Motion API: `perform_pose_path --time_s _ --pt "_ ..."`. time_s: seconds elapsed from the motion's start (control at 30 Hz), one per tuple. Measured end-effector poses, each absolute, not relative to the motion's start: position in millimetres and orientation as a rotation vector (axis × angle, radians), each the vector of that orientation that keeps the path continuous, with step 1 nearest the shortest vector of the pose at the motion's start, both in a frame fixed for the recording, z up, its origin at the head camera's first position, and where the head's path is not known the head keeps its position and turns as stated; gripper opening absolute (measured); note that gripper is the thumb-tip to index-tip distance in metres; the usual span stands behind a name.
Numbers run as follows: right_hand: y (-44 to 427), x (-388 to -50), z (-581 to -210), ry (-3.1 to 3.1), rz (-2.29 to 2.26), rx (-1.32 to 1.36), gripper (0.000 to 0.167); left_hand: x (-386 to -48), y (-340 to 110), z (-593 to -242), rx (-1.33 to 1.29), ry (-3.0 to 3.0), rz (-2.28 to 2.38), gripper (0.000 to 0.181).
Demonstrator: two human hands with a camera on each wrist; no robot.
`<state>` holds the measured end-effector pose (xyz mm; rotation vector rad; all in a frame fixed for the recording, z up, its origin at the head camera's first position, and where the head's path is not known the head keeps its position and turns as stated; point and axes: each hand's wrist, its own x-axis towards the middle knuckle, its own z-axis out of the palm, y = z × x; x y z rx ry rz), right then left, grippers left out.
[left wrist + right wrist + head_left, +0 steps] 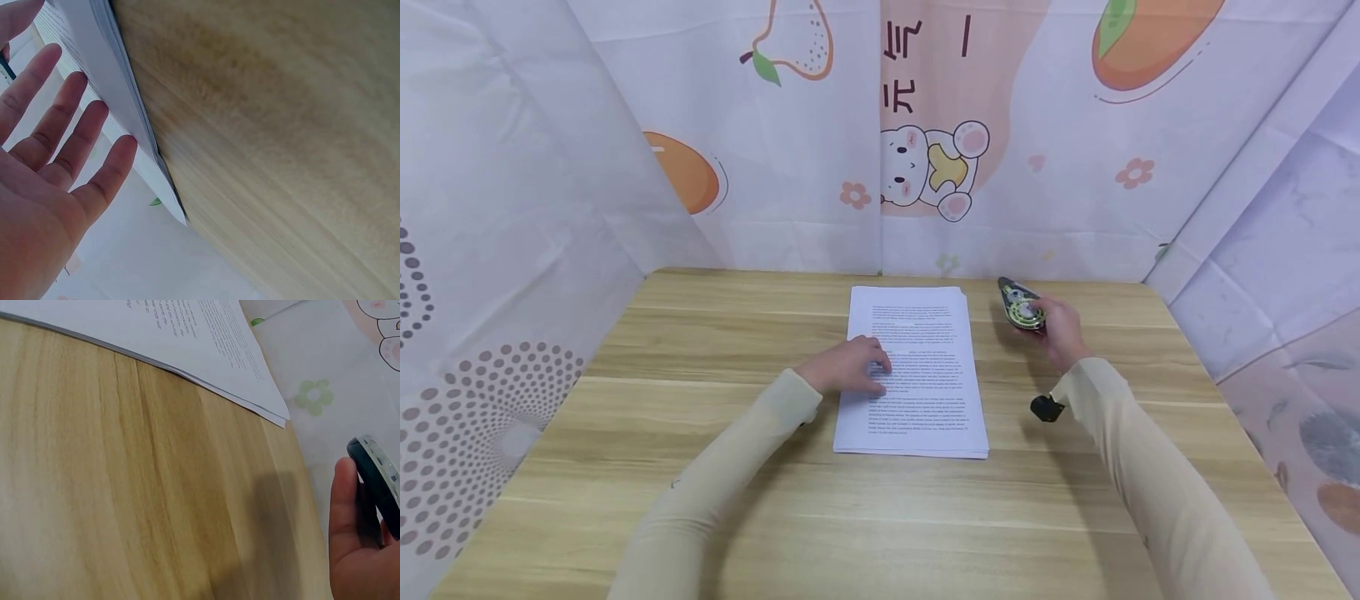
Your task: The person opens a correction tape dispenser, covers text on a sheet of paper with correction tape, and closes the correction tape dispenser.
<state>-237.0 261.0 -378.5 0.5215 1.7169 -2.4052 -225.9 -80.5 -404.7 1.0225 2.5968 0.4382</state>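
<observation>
A stack of printed paper (917,375) lies on the wooden table, its edges slightly uneven. My left hand (850,367) is over the left side of the stack, fingers spread and lightly bent. In the left wrist view, the fingertips (128,144) are close to the edge of the sheets; whether they touch is hard to tell. To the right of the stack, my right hand (1058,329) grips a correction tape (1024,307) with a dark pointed tip and yellow-green wheels. The right wrist view shows only part of the correction tape (375,475), beside the thumb.
The wooden table (700,467) reaches back to a printed curtain (775,167) with fruit and a cartoon bear. More patterned cloth hangs at the left and right sides. A small black object (1047,408) sits at the right sleeve's cuff.
</observation>
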Motion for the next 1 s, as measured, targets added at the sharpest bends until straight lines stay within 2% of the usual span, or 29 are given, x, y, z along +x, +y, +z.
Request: perform_pose_path --time_s 0.3,1.0 --pt "266 -236 -382 1.759 -2.390 0.563 0.054 -226 -80 -404 1.020 2.600 0.429 0.028" --pt "270 -241 -396 1.839 -2.259 0.625 0.061 -224 -79 -403 1.001 2.601 0.443 0.028"
